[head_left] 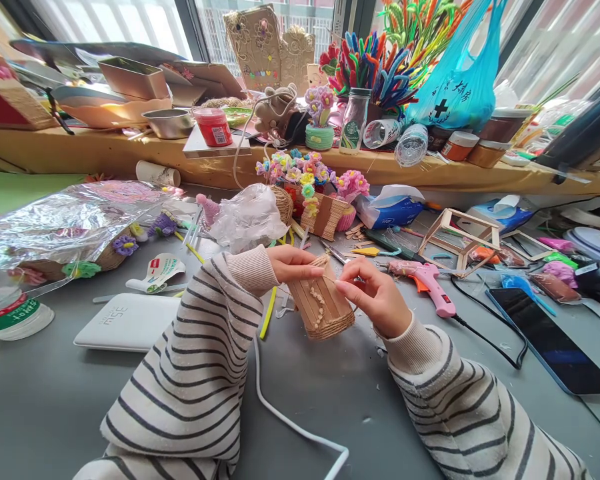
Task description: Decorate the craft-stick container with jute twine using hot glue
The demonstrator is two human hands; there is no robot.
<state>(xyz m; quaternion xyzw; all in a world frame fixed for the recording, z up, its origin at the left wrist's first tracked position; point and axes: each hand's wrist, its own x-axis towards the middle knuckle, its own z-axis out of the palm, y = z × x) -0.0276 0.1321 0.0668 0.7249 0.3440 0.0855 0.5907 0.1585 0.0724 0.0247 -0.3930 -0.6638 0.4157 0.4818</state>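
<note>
Brown twine-trimmed container (332,305) in the left fingers (307,271)

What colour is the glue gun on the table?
Pink. The glue gun shows best in the head view, the only one here.

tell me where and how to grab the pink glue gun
Probably grip the pink glue gun by its handle, coming from the near right: it seems to lie on its side, handle slanting nearward and right, nozzle pointing left, away from that grip. Stop short of the black cord at the handle's end.
</note>
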